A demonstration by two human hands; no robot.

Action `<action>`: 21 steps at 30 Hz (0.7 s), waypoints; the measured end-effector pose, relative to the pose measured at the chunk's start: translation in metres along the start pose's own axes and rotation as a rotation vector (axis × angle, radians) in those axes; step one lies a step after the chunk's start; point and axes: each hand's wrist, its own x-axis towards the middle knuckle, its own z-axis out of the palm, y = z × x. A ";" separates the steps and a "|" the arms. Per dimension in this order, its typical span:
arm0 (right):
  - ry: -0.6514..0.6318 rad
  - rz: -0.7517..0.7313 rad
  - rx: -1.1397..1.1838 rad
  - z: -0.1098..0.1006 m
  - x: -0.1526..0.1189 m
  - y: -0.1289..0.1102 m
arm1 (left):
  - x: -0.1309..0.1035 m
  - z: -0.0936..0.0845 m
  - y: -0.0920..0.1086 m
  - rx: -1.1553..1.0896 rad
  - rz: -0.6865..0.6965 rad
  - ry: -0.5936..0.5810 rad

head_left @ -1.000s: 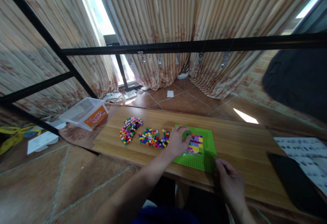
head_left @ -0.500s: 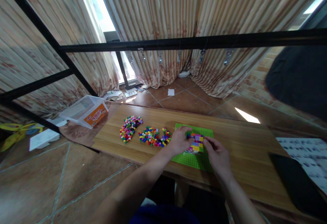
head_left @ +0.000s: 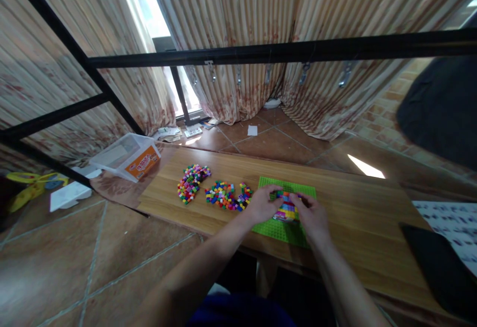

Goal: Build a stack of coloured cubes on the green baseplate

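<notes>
A green studded baseplate [head_left: 283,233] lies on the wooden table, and a block build of many colours [head_left: 286,211] stands on it. My left hand [head_left: 263,205] is at the build's left side, fingers curved against it. From the right, my right hand [head_left: 310,215] reaches over the build's back right part, thumb and fingers pressed together at its top; whatever they pinch is too small to make out. Left of the baseplate lie loose small bricks in two piles, a nearer one [head_left: 225,197] and a farther one [head_left: 192,183].
On the wooden table [head_left: 357,227], a dark flat object [head_left: 432,267] and a printed sheet [head_left: 450,227] lie at the right. A clear plastic box [head_left: 128,160] with an orange label stands beyond the left end. A black metal bar [head_left: 242,54] crosses behind the table.
My right hand has moved left and slightly up, from the build's right edge to over its top. My left hand has stayed at the left side. The whole view has shifted slightly.
</notes>
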 end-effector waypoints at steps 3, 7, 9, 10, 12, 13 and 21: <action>-0.008 0.067 0.033 -0.001 -0.001 -0.003 | -0.001 0.000 0.000 -0.032 -0.009 -0.023; 0.008 0.104 0.035 -0.001 -0.004 -0.009 | -0.003 0.000 0.000 -0.056 -0.016 -0.034; 0.024 0.132 0.059 0.000 -0.004 -0.012 | -0.003 0.000 -0.001 -0.064 -0.025 -0.031; 0.027 0.146 0.083 0.001 -0.004 -0.012 | -0.004 0.000 -0.001 -0.069 -0.030 -0.032; 0.024 0.162 0.137 0.002 -0.004 -0.014 | -0.005 0.000 0.000 -0.076 -0.039 -0.026; 0.017 0.165 0.158 0.003 -0.004 -0.014 | -0.005 0.000 0.000 -0.076 -0.041 -0.019; -0.011 0.152 0.244 -0.008 -0.010 -0.026 | -0.020 -0.015 0.000 -0.080 -0.060 0.071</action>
